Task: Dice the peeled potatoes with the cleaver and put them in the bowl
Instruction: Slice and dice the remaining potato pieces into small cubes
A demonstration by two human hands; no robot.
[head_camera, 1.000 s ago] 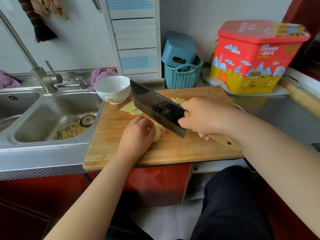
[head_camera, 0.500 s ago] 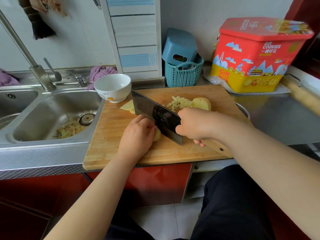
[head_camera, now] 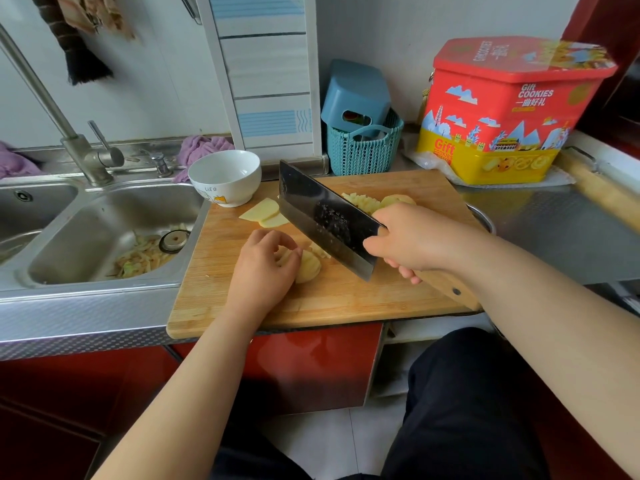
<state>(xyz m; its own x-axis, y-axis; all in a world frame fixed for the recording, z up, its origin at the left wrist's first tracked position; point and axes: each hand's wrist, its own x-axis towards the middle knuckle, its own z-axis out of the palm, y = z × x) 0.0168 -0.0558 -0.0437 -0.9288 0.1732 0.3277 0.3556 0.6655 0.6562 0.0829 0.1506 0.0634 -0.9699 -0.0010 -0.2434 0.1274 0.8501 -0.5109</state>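
Observation:
On the wooden cutting board (head_camera: 346, 303) my left hand (head_camera: 263, 268) holds a stack of pale potato slices (head_camera: 308, 270) with curled fingers. My right hand (head_camera: 412, 240) grips the wooden handle of the dark cleaver (head_camera: 322, 216), whose blade is raised and tilted just right of the slices. Two loose potato slices (head_camera: 265, 213) lie near the board's back left. A pile of diced potato (head_camera: 360, 202) and a potato half (head_camera: 398, 199) sit behind the blade. The white bowl (head_camera: 225, 176) stands empty at the board's back left corner.
A steel sink (head_camera: 86, 237) with potato peelings lies to the left, its tap (head_camera: 86, 157) behind. A teal basket (head_camera: 363, 150) and a red and yellow cookie tin (head_camera: 502, 112) stand at the back. A metal bowl rim (head_camera: 483, 216) peeks from under the board's right edge.
The cleaver came down through the potato beside my left fingers, then lifted again and drew slightly right. My left hand stayed on the slices.

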